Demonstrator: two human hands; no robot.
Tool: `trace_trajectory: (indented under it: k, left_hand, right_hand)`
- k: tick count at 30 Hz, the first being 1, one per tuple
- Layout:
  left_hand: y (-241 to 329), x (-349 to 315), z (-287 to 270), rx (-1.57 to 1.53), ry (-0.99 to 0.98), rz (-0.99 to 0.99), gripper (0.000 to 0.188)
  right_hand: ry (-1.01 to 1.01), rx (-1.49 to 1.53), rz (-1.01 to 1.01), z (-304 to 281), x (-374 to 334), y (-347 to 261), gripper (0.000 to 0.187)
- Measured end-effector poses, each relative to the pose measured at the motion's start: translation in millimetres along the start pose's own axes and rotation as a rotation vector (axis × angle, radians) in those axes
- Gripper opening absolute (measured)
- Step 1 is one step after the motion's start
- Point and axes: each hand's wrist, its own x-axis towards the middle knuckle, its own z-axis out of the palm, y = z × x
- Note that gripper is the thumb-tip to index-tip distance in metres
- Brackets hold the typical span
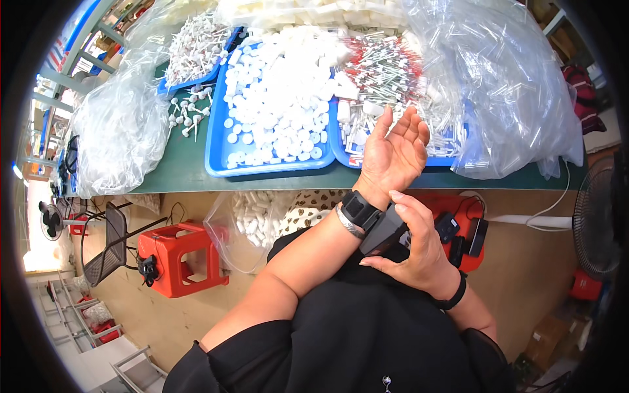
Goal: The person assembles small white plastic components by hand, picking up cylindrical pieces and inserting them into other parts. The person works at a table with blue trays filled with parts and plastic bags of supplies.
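Note:
My left hand (394, 157) is held palm up above the front edge of the green table, its fingers stretched and slightly curled, with nothing in it. On its wrist are a black strap (360, 209) and a silver bracelet (349, 223). A boxy black wrist device (385, 234) sits on the far side of that wrist, partly hidden. My right hand (422, 239) spans this device, fingertips at its upper edge and thumb at its lower edge. A black band (454, 295) circles my right wrist.
Blue trays hold white caps (278, 98), red-and-white thin sticks (380, 65) and white stemmed pieces (196, 46). Clear plastic bags (511, 98) flank them on the green table (183, 173). Below stand red stools (177, 259), a bag of white pieces (252, 219) and a fan (596, 216).

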Motion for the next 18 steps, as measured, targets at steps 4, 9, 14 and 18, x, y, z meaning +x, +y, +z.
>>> trace_trajectory:
  k: [4,9,14,18]
  left_hand:
    - [3.2,2.7,-3.9,-0.029,-0.040,-0.027,0.036]
    - [3.1,4.3,0.0,-0.009,-0.032,-0.002,0.036]
    - [8.1,4.0,-0.5,-0.025,-0.033,0.021,0.036]
    - [9.3,6.7,3.6,-0.033,-0.059,0.024,0.036]
  right_hand:
    - [0.000,0.125,-0.019,2.8,-2.2,14.0,0.095]
    - [-0.046,0.098,-0.094,2.3,-2.9,22.6,0.094]
    - [-0.001,0.007,-0.066,2.6,-1.2,15.6,0.089]
    - [0.029,-0.032,-0.070,9.3,-6.5,18.1,0.089]
